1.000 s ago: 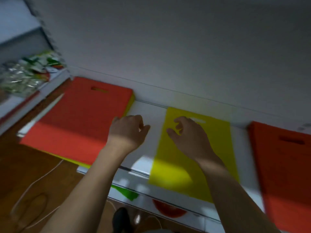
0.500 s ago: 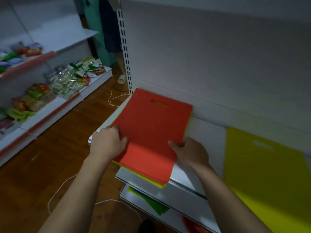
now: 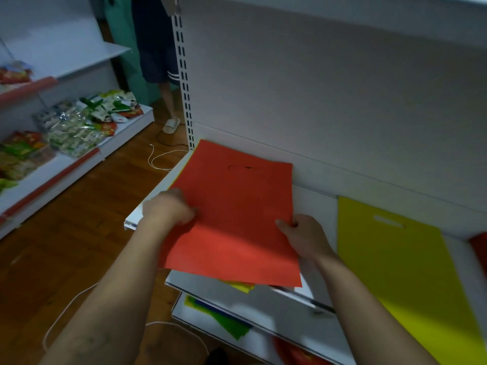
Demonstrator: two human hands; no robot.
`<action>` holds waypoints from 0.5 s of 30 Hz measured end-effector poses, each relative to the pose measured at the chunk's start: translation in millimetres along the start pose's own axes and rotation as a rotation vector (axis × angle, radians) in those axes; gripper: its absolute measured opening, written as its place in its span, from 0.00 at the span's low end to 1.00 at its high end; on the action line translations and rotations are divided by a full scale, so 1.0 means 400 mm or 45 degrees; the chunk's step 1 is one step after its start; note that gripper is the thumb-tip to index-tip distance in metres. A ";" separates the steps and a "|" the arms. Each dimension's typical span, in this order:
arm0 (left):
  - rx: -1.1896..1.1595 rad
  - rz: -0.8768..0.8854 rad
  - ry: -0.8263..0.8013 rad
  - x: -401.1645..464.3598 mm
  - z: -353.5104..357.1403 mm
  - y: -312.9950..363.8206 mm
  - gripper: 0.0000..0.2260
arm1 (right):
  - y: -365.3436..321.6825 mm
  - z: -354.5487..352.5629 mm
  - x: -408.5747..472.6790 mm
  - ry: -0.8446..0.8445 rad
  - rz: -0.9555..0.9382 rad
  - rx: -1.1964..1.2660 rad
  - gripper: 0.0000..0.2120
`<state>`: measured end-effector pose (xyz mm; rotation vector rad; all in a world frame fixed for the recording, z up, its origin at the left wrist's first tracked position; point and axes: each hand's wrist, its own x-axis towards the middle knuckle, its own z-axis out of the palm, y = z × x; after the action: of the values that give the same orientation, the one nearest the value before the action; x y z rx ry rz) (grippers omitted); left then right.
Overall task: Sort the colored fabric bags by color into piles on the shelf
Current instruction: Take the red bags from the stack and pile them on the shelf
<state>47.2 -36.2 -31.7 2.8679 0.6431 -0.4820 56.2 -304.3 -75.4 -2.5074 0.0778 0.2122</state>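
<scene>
You pinch the red bag (image 3: 232, 214) at both side edges, left hand (image 3: 168, 209) and right hand (image 3: 303, 233), lifting it off the mixed stack on the shelf (image 3: 313, 204), likely bound for the red pile.

Both hands (image 3: 168, 206) now grip and lift the top red bag (image 3: 237, 219).

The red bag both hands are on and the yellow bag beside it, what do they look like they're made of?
Red bag: probably thin non-woven fabric, matte. It shows no gloss, it bows softly where the hands grip its edges, and its handle slot is die-cut.

Yellow bag: seemingly the same stuff. It lies flat, dull and even in colour, with a cut handle slot. The weave is too blurred to confirm.
</scene>
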 end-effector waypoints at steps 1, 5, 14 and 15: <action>0.005 0.025 -0.011 0.001 0.006 0.004 0.25 | 0.003 -0.004 -0.005 0.040 -0.026 -0.021 0.19; -0.041 0.126 0.079 -0.040 0.045 0.032 0.22 | 0.034 -0.032 -0.041 0.246 -0.143 -0.042 0.13; -0.376 0.393 0.336 -0.207 0.140 0.207 0.20 | 0.252 -0.231 -0.115 0.491 -0.151 -0.170 0.12; -0.410 0.420 0.364 -0.227 0.150 0.248 0.21 | 0.285 -0.262 -0.127 0.516 -0.120 -0.189 0.13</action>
<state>-3.3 -173.4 -47.8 2.6710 0.2430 0.0762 8.2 -457.6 -48.8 -2.6582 0.1103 -0.3430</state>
